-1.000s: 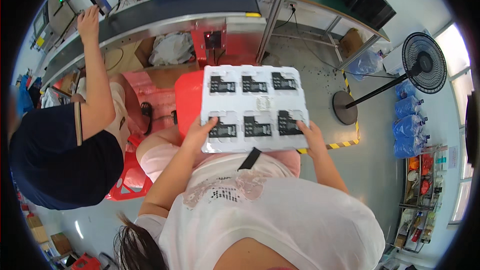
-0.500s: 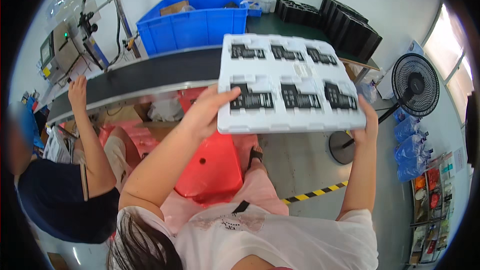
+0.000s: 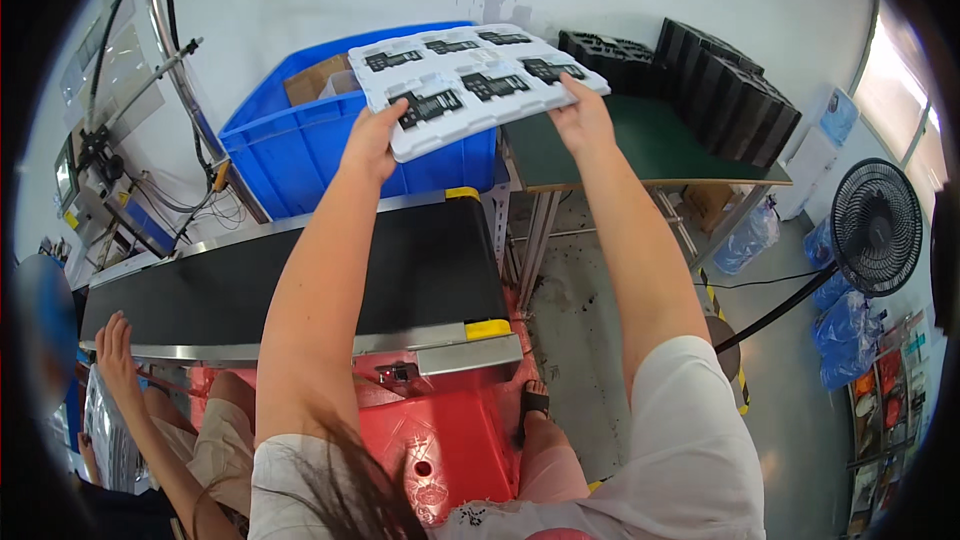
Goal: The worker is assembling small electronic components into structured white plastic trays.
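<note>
Both arms are stretched forward, holding a white moulded plastic tray (image 3: pixel 480 118) in the air. In its recesses lie several flat black batteries (image 3: pixel 428 108) with pale print. My left hand (image 3: pixel 372 145) is closed on the near left corner, its thumb on top by a battery. At the right edge my right hand (image 3: pixel 585 120) grips the tray, thumb on top and fingers partly hidden beneath. The tray is tilted, above the front of a large blue bin (image 3: pixel 300 150) and the left end of a green-topped table (image 3: pixel 625 145).
A black conveyor belt (image 3: pixel 400 265) runs below my arms. Black trays (image 3: pixel 730 105) stand stacked on the green table. A fan (image 3: pixel 877 225) stands at right, a red stool (image 3: pixel 450 450) below. At left, a co-worker's hand (image 3: pixel 118 360) is by the belt's edge.
The tray has moved away from me and to the left, toward the blue bin and green table, with both hands still holding it. My arms are now straighter. The co-worker's hand appears lower.
</note>
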`<state>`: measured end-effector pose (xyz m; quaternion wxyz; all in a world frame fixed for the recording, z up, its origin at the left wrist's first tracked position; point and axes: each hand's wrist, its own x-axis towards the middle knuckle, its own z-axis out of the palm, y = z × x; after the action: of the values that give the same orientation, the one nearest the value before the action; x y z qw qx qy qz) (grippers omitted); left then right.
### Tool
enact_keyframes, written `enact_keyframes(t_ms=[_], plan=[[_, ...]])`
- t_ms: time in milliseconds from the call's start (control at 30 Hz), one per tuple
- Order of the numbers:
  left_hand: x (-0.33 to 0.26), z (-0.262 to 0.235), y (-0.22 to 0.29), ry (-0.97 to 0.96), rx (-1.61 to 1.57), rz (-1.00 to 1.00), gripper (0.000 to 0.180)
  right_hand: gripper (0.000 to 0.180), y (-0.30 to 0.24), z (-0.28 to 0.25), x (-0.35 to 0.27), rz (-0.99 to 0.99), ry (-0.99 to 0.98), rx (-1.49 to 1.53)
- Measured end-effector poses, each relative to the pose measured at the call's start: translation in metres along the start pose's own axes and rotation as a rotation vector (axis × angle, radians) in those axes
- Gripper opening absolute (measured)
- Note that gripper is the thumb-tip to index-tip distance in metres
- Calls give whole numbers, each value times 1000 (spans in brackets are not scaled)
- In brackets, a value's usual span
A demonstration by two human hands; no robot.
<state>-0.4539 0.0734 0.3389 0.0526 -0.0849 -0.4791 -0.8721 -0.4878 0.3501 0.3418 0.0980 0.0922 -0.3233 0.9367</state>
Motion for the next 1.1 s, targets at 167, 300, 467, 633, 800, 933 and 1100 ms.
enact_keyframes(t_ms=[167, 300, 467, 633, 800, 933, 1100], plan=[[45, -23, -15, 118, 138, -50, 36, 39, 47, 7, 15, 61, 58, -35], [50, -14, -11, 214, 140, -86, 38, 36, 67, 42, -20, 264, 26, -189], [19, -2, 28, 328, 369, -215, 56, 42, 87, 62, -3, 217, 8, -116], [-117, -10, 41, 185, 710, 395, 39, 45, 92, 57, 18, 193, 70, -155], [-360, -53, 39, -297, 1278, 719, 12, 86, 81, 47, -17, 390, 41, -268], [-494, -121, -21, 225, 1484, 117, 31, 60, 59, 85, -127, 412, -77, -353], [-577, -193, -34, 590, 2123, -248, 51, 35, 70, 157, -257, 653, -543, -582]])
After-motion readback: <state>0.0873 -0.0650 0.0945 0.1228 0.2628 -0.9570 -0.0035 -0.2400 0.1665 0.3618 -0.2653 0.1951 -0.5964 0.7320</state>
